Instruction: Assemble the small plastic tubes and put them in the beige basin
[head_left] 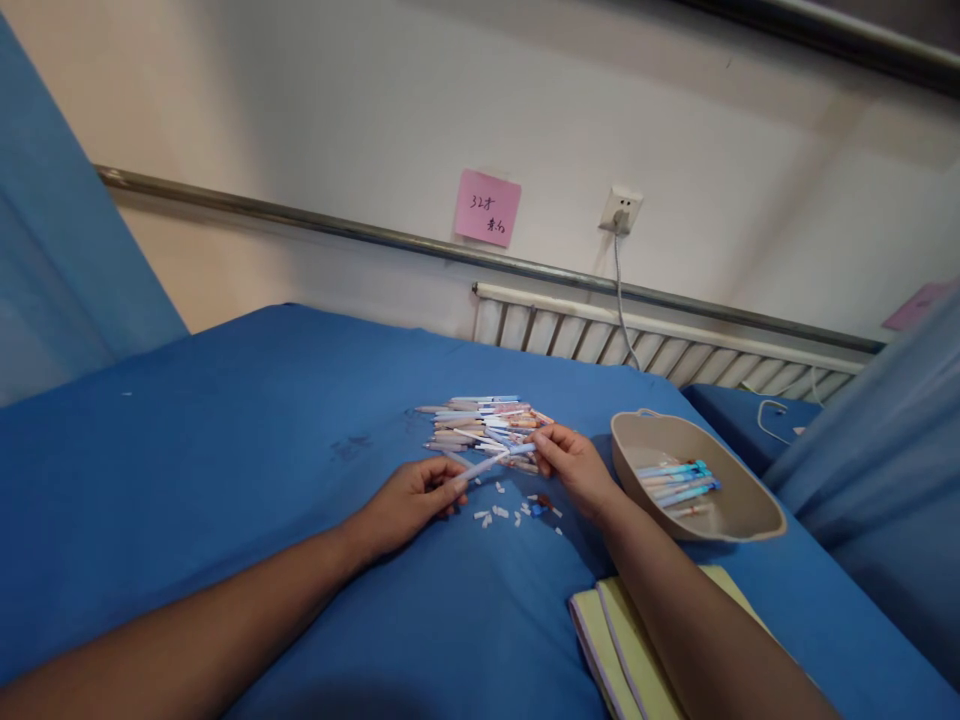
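My left hand (415, 497) and my right hand (573, 464) hold one pale pen (491, 461) between them, each pinching an end, low over the blue table cover (225, 450). Just behind the hands lies a loose pile of pens (480, 422) in pale blue, pink and white. Small white caps (499, 514) and a few coloured bits are scattered on the cloth between my hands.
A beige oval tray (742, 500) with several blue pens (679, 480) sits right of my right hand. A yellow notebook (637, 650) lies under my right forearm. Behind are a radiator (660, 345), a wall socket with cable (619, 212) and a pink note (487, 207).
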